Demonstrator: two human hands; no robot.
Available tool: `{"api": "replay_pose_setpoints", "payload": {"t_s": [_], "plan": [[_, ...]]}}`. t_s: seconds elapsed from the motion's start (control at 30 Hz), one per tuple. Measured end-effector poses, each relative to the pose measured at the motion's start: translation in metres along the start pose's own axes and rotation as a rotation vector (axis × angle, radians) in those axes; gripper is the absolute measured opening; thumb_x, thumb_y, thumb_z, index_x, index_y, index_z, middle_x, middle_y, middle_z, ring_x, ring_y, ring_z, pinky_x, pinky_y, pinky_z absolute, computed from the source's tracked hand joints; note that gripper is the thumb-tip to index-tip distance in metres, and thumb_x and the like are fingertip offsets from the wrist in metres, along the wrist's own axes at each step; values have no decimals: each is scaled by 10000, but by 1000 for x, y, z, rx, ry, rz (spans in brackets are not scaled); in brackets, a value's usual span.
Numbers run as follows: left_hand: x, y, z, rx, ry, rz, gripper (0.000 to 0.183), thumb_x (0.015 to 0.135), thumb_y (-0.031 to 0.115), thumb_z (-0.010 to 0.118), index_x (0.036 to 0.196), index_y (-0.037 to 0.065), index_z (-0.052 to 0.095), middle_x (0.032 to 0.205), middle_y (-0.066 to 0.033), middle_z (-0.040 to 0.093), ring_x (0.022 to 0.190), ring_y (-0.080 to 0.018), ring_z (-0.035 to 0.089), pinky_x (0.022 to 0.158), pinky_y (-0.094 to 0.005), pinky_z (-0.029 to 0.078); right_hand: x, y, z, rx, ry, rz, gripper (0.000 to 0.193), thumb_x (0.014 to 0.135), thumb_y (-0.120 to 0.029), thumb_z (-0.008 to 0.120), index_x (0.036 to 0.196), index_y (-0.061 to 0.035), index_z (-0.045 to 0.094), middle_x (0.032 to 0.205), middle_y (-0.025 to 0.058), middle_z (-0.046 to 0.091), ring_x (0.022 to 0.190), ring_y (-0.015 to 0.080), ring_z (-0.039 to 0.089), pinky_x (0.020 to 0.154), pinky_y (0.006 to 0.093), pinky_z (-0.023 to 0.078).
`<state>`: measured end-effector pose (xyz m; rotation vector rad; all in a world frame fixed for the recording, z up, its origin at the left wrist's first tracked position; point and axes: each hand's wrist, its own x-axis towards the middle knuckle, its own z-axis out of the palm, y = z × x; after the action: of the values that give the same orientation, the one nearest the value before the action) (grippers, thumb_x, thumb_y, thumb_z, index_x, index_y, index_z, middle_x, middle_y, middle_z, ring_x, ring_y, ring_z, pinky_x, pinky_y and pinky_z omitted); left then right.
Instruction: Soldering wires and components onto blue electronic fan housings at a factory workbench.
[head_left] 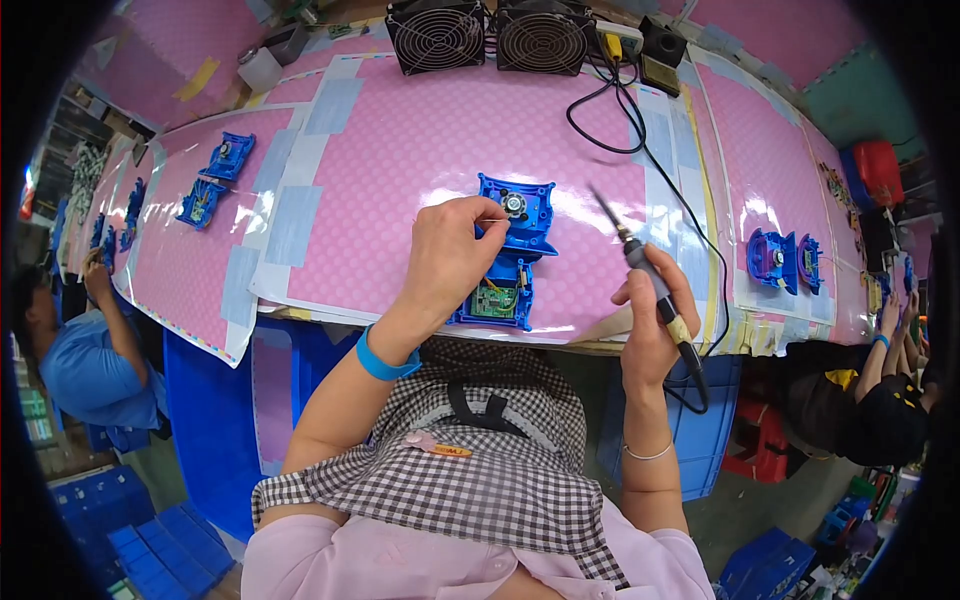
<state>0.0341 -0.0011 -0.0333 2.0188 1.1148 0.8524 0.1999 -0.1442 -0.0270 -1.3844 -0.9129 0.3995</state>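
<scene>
The blue housing (541, 222) lay opened on the pink mat (420, 130), its two halves strung along a roughly twelve-to-six axis, near the mat's six-o'clock edge. The left hand (445, 250) pressed thumb and forefinger together, apparently on a thin wire (497, 220). The right hand's (655, 318) fingers wrapped the soldering iron (663, 298), tip towards eleven. The apron's (480, 500) orange tag (452, 451) carried lettering. Bare mat stretched towards twelve.
</scene>
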Motion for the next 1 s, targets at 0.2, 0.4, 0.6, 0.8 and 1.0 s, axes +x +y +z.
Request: {"api": "replay_pose_setpoints", "payload": {"t_s": [0.2, 0.4, 0.6, 0.8, 1.0], "plan": [[-12, 17, -7, 122, 172, 265, 125, 783, 92, 724, 863, 0, 694, 776, -131, 677, 646, -244, 639, 609, -335, 489, -3, 6, -39, -1, 275, -86, 219, 931, -23, 562, 1133, 41, 616, 754, 42, 575, 599, 89, 507, 545, 226, 417], [-20, 43, -1, 411, -147, 268, 320, 793, 285, 743, 851, -17, 655, 692, -146, 622, 610, -293, 617, 554, -410, 482, 27, -6, -59, 46, 175, 19, 123, 965, -73, 565, 1044, -23, 645, 727, 32, 566, 611, 80, 533, 548, 223, 435], [4, 12, -15, 646, -233, 262, 208, 794, 189, 626, 886, 5, 661, 793, -217, 640, 760, -415, 608, 664, -491, 468, 68, 13, -159, -781, 601, -383, 213, 870, -65, 674, 1072, -32, 616, 971, 123, 683, 919, 214, 651, 818, 308, 488], [58, -158, -149, 949, 200, 40, 280, 830, 139, 598, 1077, 11, 635, 987, -232, 624, 949, -410, 593, 826, -473, 464, 90, 52, -213, -916, 526, 40, 248, 805, -78, 702, 1034, -105, 607, 764, 183, 631, 716, 381, 644, 646, 392, 492], [59, -174, -215, 516, 513, 56, 263, 968, 289, 543, 916, 42, 616, 745, -91, 542, 712, -214, 529, 635, -326, 429, 79, 45, -197, -857, 703, -286, 120, 806, -44, 692, 857, -53, 583, 650, 144, 594, 562, 290, 624, 524, 339, 464]]}}
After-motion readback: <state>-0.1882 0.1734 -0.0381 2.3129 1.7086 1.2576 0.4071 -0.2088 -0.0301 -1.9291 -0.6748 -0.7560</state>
